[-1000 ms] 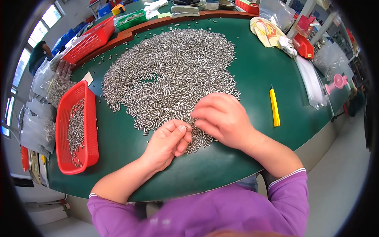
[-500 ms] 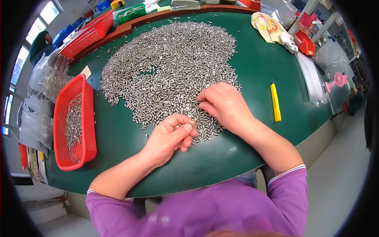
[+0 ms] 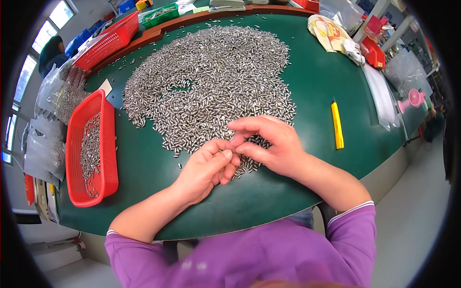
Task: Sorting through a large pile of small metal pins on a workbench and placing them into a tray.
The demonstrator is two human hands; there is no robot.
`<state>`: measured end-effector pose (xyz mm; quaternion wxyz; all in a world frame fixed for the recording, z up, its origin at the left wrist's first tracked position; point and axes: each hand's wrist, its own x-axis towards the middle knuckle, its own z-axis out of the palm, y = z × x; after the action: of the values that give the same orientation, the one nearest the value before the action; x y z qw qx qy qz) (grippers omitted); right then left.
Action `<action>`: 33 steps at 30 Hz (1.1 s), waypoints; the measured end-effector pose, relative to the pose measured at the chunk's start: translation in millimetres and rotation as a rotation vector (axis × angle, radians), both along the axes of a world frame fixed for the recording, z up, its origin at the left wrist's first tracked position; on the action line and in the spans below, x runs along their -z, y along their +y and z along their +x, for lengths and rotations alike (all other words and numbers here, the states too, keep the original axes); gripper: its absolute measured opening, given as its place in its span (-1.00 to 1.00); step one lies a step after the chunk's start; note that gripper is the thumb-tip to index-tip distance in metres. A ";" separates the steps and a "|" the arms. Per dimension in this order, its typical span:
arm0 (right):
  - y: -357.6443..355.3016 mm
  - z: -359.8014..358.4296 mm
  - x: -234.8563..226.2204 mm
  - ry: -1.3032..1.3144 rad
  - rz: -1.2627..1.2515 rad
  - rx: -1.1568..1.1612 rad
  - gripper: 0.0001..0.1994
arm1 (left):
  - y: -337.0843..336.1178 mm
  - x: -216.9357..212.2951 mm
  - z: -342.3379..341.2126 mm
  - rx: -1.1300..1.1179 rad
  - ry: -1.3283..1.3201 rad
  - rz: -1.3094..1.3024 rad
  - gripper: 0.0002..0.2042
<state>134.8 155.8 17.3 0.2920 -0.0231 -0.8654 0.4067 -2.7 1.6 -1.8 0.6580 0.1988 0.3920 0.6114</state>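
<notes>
A broad heap of small silvery metal pins [image 3: 211,77], short and cylindrical, lies spread over the green tabletop. At its near edge my left hand [image 3: 209,165] is closed, thumb pressed against the curled fingers; whatever is between them is hidden. My right hand [image 3: 276,146] reaches in from the right over the same edge, its index finger stretched out and its thumb held apart from it. The right fingertips meet the left ones, and no pin can be made out between them. Left of the heap stands a red plastic basket [image 3: 109,158] with more pins inside.
A yellow cutter knife [image 3: 337,126] lies right of the heap. Filled clear plastic bags [image 3: 43,149] crowd the left edge. A second red basket [image 3: 108,43] and a green tray [image 3: 158,17] stand at the back. A printed cloth [image 3: 329,32] lies far right. A person [image 3: 53,55] is at far left.
My right hand has come down and left from the heap to my left hand, its thumb and index finger spreading apart. The left hand has stayed in place.
</notes>
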 end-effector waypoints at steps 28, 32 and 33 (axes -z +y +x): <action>10.6 -5.6 2.3 0.011 0.325 0.064 -0.86 | 0.5 -4.8 0.8 -0.008 0.007 -0.030 -0.82; 3.0 -6.2 -4.6 0.071 0.437 0.070 -0.83 | 0.1 -2.4 -0.9 0.001 0.015 0.002 -0.85; 4.3 -4.6 -5.2 0.082 0.448 0.050 -0.82 | 0.8 -2.4 0.0 0.001 0.030 -0.004 -0.86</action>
<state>130.2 160.1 22.5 0.3349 0.0376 -0.9206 0.1975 -2.7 2.4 0.7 0.6527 0.2067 0.4032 0.6071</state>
